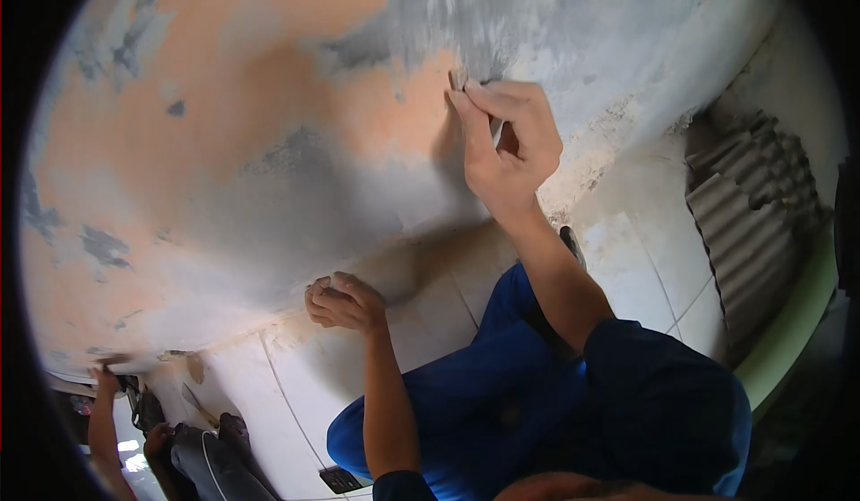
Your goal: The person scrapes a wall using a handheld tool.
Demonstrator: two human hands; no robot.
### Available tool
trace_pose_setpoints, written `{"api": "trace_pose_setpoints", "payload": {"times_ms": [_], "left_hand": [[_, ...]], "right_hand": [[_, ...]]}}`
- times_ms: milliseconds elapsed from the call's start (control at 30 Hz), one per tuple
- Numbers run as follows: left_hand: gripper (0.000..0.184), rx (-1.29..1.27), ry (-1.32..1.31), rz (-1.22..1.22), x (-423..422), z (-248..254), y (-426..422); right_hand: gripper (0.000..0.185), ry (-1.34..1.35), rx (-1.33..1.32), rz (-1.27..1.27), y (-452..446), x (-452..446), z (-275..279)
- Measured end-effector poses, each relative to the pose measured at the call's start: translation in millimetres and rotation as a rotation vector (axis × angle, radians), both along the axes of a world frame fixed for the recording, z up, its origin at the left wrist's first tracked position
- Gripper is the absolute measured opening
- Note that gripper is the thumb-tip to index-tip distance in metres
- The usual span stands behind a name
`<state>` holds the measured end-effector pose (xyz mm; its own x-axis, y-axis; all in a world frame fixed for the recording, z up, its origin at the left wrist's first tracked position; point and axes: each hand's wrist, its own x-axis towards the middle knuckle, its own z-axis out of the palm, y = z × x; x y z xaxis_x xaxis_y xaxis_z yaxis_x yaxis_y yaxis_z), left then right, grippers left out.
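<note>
My right hand (512, 138) is raised to a patchy orange and grey wall (215, 169). Its thumb and fingertips pinch a small, flat grey-brown piece (459, 78) at the wall's surface; its kind is not clear. Lower down, my left hand (345, 302) is closed with its fingers curled, close to the base of the wall. Whatever it may hold is hidden by the fingers. Bare grey patches and rough, flaking spots mark the wall around both hands.
Corrugated sheets (752, 205) are stacked at the right, beside a pale green curved object (797, 331). At the lower left, another person's hand (105, 380) reaches to the wall. White floor tiles (430, 344) run below, with a small black object (340, 479) on them.
</note>
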<state>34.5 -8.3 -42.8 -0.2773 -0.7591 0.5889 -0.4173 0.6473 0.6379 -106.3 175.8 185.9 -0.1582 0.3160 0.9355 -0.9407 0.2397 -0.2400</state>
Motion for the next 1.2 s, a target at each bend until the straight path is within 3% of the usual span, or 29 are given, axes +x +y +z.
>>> {"api": "trace_pose_setpoints", "payload": {"times_ms": [67,167,267,500,667,733,833,967,1100,1200], "left_hand": [[0.040,-0.036,0.022,-0.022,1,2,0],[0.038,-0.053,0.008,-0.032,6,-3,0],[0.038,-0.056,-0.003,-0.023,2,0,0],[0.030,-0.126,0.012,-0.030,3,0,-1],[0.029,-0.151,0.021,-0.033,2,3,-1],[0.029,-0.160,0.030,-0.039,1,3,-1],[0.031,-0.131,0.010,-0.049,11,-1,0],[0.034,-0.142,0.001,-0.040,2,0,-1],[0.034,-0.087,0.021,-0.073,5,7,2],[0.035,-0.121,0.015,-0.049,3,1,-2]], "right_hand": [[0.016,0.042,0.037,-0.081,-1,6,25],[0.016,0.007,-0.013,-0.001,-5,5,32],[0.014,-0.113,0.030,0.006,-1,12,-14],[0.017,-0.053,-0.082,0.055,-6,3,25],[0.014,-0.063,-0.017,-0.001,-3,6,-9],[0.014,0.016,0.032,-0.082,1,3,11],[0.014,-0.006,-0.071,0.051,-7,0,40],[0.018,-0.098,0.092,-0.019,9,12,-10],[0.018,0.032,0.017,-0.050,6,-2,28],[0.020,-0.021,0.015,-0.057,5,2,16]]}}
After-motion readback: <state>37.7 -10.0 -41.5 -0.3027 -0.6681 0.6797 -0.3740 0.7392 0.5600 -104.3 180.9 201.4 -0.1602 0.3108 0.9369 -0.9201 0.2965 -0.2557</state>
